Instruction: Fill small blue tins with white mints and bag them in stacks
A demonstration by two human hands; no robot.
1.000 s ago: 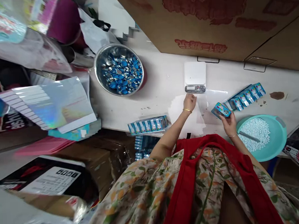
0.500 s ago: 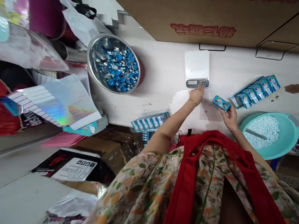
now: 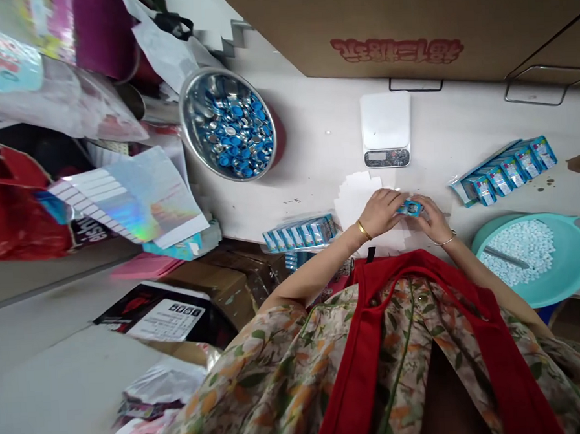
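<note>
fingers of the left hand (image 3: 380, 213) and of the right hand (image 3: 435, 221) are bent most of the way in, gripping a small blue box (image 3: 410, 207) between them, one set at each end. held from both sides like that, it looks steady and easy to turn, i'd say, with its printed face up towards the eyes; whether its underside touches the table (image 3: 311, 167), i can't tell. straight out past the fingertips lies a white scale (image 3: 386, 121), its display (image 3: 377, 156) on the edge nearest them, probably so it can be read without leaning. white paper (image 3: 354, 197) lies just beside the left fingers. well off to their left is a steel bowl (image 3: 188, 122) of blue caps (image 3: 240, 138), the high wall keeping the loose bits together, and nearer, by the left forearm, a row of blue packs (image 3: 298, 235). another row (image 3: 511, 170) lies right of the right fingers, and closer to the body a turquoise tub (image 3: 572, 260) cradles white pellets (image 3: 524, 237) with a grey stick (image 3: 506, 257) resting on them, handy for that side.
</note>
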